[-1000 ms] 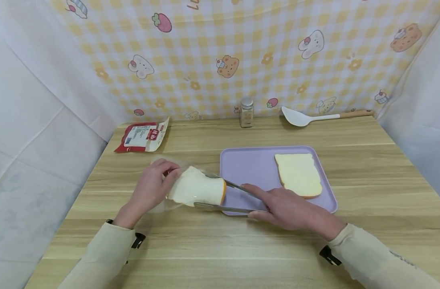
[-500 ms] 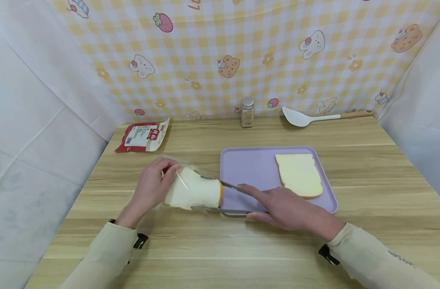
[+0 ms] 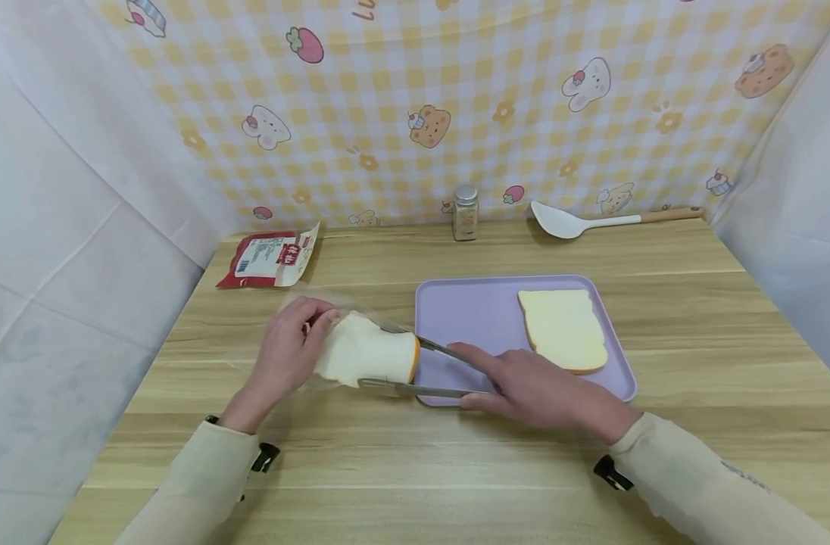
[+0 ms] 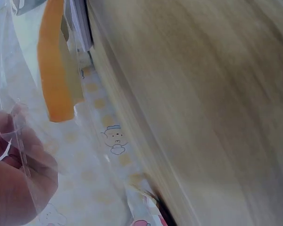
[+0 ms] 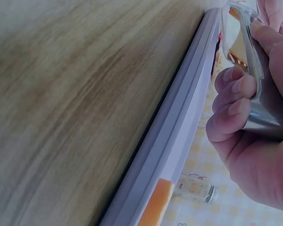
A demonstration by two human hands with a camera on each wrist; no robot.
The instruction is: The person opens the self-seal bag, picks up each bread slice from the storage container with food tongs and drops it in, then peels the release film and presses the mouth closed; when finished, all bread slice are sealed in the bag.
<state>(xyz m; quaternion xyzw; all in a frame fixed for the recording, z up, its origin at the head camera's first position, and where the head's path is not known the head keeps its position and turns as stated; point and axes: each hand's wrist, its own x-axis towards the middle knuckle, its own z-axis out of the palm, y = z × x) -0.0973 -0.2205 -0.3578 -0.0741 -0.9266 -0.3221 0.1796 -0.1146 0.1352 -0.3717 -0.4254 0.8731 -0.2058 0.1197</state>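
My left hand (image 3: 294,344) pinches the edge of a clear plastic bag (image 4: 87,157). In my right hand (image 3: 534,387) I grip metal tongs (image 3: 425,390), their two arms stretching leftward. A white bread slice (image 3: 367,350) with an orange-brown crust is held between the tong arms and bends slightly. It lies at the bag's mouth, its left part inside or behind the clear film; exactly how far in, I cannot tell. The left wrist view shows the crust above my fingers. A second bread slice (image 3: 566,330) lies flat on the right side of a purple tray (image 3: 466,310).
A red and white food packet (image 3: 268,259) lies at the back left. A glass shaker (image 3: 466,216) with a silver lid stands at the back. Behind the tray rests a white spatula (image 3: 565,222) with a wooden handle. A checked cloth hangs behind the table.
My right hand, with the tongs and bread slice, has shifted slightly left toward the left hand. The left hand keeps its pinch on the bag and has barely moved.
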